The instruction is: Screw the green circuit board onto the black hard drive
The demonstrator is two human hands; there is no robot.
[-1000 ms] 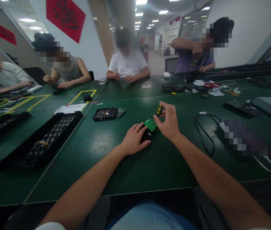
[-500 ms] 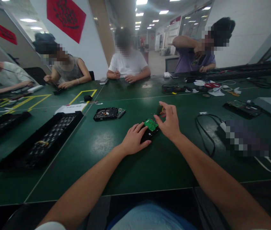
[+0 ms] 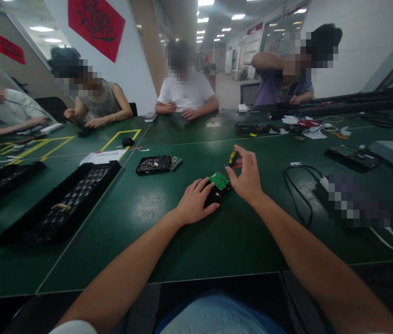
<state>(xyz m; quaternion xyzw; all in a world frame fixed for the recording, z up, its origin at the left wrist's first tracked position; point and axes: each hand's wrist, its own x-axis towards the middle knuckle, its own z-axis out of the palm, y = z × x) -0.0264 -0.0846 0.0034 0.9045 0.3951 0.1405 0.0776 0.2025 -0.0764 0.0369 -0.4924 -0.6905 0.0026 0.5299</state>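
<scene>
A black hard drive (image 3: 212, 196) with a green circuit board (image 3: 219, 180) lies on the table in front of me. My left hand (image 3: 196, 200) grips its left side, with fingers on the top and the thumb along the near edge. Between the thumb and fingers of my right hand (image 3: 245, 175) is a small yellow-and-black screwdriver (image 3: 232, 158), held over the drive's right end. The screwdriver's tip is too small to make out. Tiny dark specks, perhaps screws, lie just beyond the board.
An opened hard drive (image 3: 153, 164) rests to the left beside a loose circuit board (image 3: 176, 163). Farther left is a long black tray (image 3: 19, 222) of small parts. On the right are a black cable (image 3: 299, 195) and another drive (image 3: 352, 157). Several people sit across the table.
The screwdriver's handle has turned in my right fingers, so its yellow side now shows. My right hand has shifted very slightly; my left hand and the drive stay put.
</scene>
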